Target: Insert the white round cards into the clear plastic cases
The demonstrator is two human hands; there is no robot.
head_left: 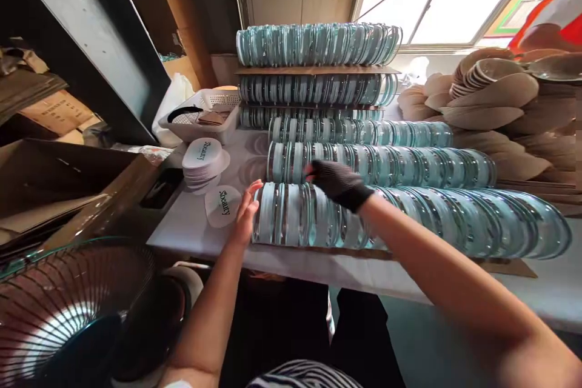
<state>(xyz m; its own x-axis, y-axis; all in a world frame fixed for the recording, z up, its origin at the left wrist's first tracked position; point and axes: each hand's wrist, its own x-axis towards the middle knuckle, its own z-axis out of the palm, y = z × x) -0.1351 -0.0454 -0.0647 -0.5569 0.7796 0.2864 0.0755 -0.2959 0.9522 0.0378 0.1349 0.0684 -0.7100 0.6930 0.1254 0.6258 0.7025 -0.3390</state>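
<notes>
Several long rows of round glass discs stood on edge across the white desk [191, 227] in front of you, packed face to face like coins in a roll. Your left hand [247, 213], bare, was flat and open with the fingers together, pressed against the left end of the nearest row of discs [409, 218]. Your right hand [339, 183] wore a black glove and lay over the top of that same row a little in from its left end, fingers curled down among the disc edges; you could not tell from the view whether it gripped any one disc. Behind it ran the second row of discs [391, 165] and further rows, with more stacked on cardboard sheets toward the window.

Just left of your left hand lay a single round label [222, 205] printed with script lettering, flat on the desk. Beyond it sat a short stack of labels [204, 160] of the same kind, and farther back a white basket [204, 114]. Heaps of tan round pads [491, 103] filled the right side. A fan's wire guard [77, 309] sat low at your left.
</notes>
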